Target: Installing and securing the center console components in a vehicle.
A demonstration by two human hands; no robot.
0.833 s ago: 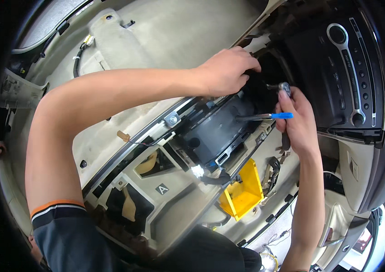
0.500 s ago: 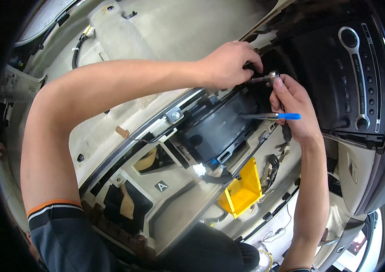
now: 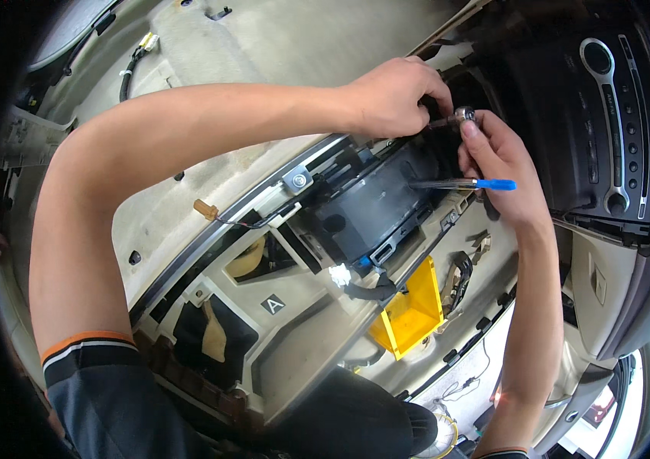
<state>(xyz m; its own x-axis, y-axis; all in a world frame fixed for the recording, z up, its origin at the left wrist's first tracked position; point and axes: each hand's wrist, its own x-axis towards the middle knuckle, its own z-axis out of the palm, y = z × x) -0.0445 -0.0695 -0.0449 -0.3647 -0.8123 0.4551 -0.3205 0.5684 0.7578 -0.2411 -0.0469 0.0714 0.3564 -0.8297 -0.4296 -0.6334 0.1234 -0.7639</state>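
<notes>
My right hand (image 3: pixel 499 157) is wrapped round a ratchet wrench (image 3: pixel 465 115), its thumb beside the chrome head; a dark handle end shows below the palm. A short extension bar (image 3: pixel 441 122) runs from the head toward my left hand (image 3: pixel 397 96). The left fingers are curled at the bar's far end, over a dark opening beside the dashboard, and hide what they grip. A thin tool with a blue end (image 3: pixel 496 184) lies across in front of my right hand; whether that hand holds it I cannot tell. Its shaft reaches over a black plastic box (image 3: pixel 367 214) in the beige console.
A yellow open bin (image 3: pixel 409 314) stands by the console's right side. A brown connector (image 3: pixel 205 209) hangs on a wire at the left. The dark dashboard panel (image 3: pixel 562 138) with a column of buttons rises at the right. A white connector (image 3: pixel 340 275) lies on the console.
Both hands and the ratchet wrench have shifted slightly up in the picture; the blue-ended tool has moved a little up and right. The grips look the same.
</notes>
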